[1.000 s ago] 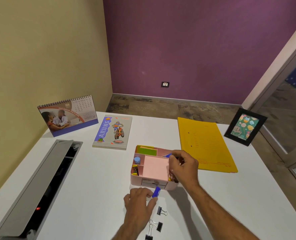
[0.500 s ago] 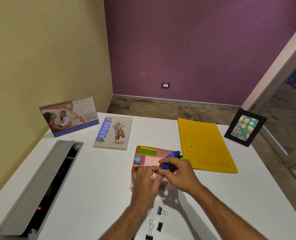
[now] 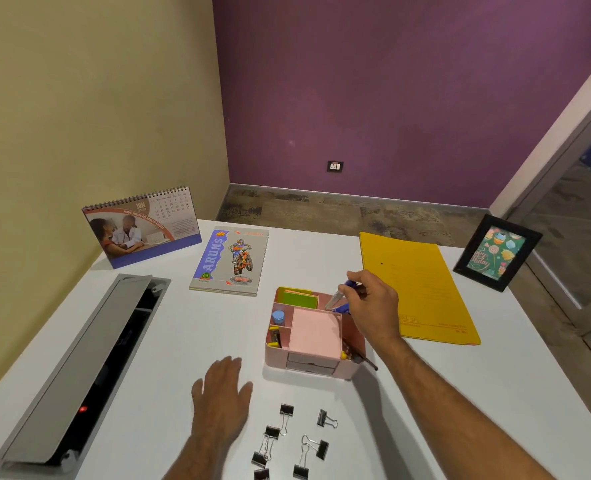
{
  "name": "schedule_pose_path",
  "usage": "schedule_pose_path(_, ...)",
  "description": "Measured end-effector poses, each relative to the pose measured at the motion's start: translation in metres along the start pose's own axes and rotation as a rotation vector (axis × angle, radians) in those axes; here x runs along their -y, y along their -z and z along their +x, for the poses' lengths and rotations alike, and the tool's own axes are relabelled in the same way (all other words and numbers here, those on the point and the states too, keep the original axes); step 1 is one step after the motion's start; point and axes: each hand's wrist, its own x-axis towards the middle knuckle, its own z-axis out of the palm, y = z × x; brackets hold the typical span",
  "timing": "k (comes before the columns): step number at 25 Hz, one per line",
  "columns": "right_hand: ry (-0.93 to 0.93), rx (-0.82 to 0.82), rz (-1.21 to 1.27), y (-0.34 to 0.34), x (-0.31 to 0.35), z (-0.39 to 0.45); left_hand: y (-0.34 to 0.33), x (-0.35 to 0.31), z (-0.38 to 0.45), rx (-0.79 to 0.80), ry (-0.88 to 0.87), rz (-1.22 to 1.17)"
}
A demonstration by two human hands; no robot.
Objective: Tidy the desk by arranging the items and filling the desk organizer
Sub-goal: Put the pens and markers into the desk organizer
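A pink desk organizer (image 3: pixel 276 355) stands mid-desk. It holds a pink note pad (image 3: pixel 316 332), green sticky notes (image 3: pixel 299 298), a small blue cap-like item (image 3: pixel 278 317) and pencils at its right side. My right hand (image 3: pixel 372 306) is over the organizer's back right corner and grips a blue pen (image 3: pixel 337 299), tip slanting down into that compartment. My left hand (image 3: pixel 223 400) lies flat and open on the desk, left of the organizer's front. Several black binder clips (image 3: pixel 287 436) are scattered near the front edge.
A yellow folder (image 3: pixel 422 289) lies right of the organizer, and a framed card (image 3: pixel 496 252) stands beyond it. A notebook (image 3: pixel 230 261) and a desk calendar (image 3: pixel 141 225) are at the back left. An open cable tray (image 3: pixel 79 368) runs along the left edge.
My left hand has drawn back from the organizer and now lies flat on the desk. My right hand has lifted the blue pen to the organizer's back right corner.
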Motion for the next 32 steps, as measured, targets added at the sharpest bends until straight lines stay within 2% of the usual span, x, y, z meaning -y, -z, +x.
schedule_pose_path(2,-0.020,0.048,-0.075,-0.011,-0.002,-0.002,-0.006,0.003,-0.005,0.140,-0.021,0.113)
schedule_pose_path(4,-0.047,0.110,-0.161,-0.019,-0.002,-0.005,-0.006,-0.002,-0.007,0.184,-0.038,0.182)
schedule_pose_path(9,0.002,0.223,-0.412,-0.023,-0.006,-0.007,-0.007,-0.003,0.000,0.201,-0.044,0.233)
schedule_pose_path(15,0.025,0.263,-0.580,-0.020,-0.012,0.002,-0.009,-0.001,0.001,0.155,-0.056,0.238)
schedule_pose_path(17,0.032,0.267,-0.619,-0.020,-0.017,0.002,-0.006,-0.004,-0.001,0.183,-0.056,0.235)
schedule_pose_path(19,-0.025,0.254,-0.561,-0.019,-0.023,-0.001,-0.003,-0.007,-0.001,0.233,-0.037,0.241)
schedule_pose_path(22,-0.057,0.233,-0.486,-0.016,-0.023,-0.006,-0.001,-0.010,-0.003,0.220,-0.043,0.186)
schedule_pose_path(25,-0.083,0.116,-0.361,-0.013,-0.016,-0.016,0.000,-0.016,-0.008,0.199,-0.093,0.192)
schedule_pose_path(29,-0.089,-0.037,-0.052,-0.012,0.007,-0.043,-0.004,-0.019,-0.010,0.207,-0.115,0.237)
schedule_pose_path(32,-0.287,-0.084,0.343,-0.011,0.032,-0.074,-0.004,-0.014,-0.012,0.170,-0.171,0.338)
